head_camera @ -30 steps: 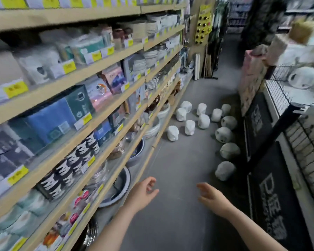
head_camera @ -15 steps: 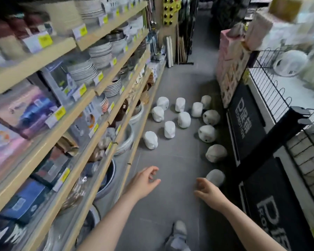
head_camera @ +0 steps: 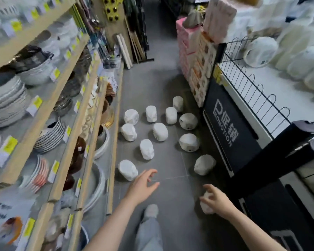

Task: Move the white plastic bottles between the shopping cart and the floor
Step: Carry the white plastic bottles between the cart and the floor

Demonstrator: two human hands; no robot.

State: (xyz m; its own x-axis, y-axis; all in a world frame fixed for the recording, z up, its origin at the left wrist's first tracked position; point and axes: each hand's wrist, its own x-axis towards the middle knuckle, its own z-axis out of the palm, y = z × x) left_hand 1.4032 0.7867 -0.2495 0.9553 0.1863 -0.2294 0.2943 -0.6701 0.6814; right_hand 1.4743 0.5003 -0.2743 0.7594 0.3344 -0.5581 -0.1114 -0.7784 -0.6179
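In the head view, you stand in a shop aisle and you look down at the floor (head_camera: 170, 223). The bottles (head_camera: 159, 132) lie there in a loose group, about a dozen, some upright and some on the side. They sit between the shelf (head_camera: 91, 113) on your left and the black stand (head_camera: 230, 124) on your right, so I think they are laid out where both hands can reach them.

Your left hand (head_camera: 143, 185) hangs over the floor with the fingers spread and relaxed; it holds nothing. The nearest bottle (head_camera: 128, 170) on that side is just beside its fingertips, not touched.

Your right hand (head_camera: 216, 201) is low and its fingers are curled over one bottle (head_camera: 206, 207) close to the stand. The hand covers much of this bottle, so I cannot tell if you already grip it or only reach it.

The cart itself I cannot make out with certainty; the black bar and wire at the right edge may belong to it, and its inside is not visible. The wire bin (head_camera: 261, 82) on top of the stand holds many white wrapped goods. The shelf carries plates and bowls in stacks.
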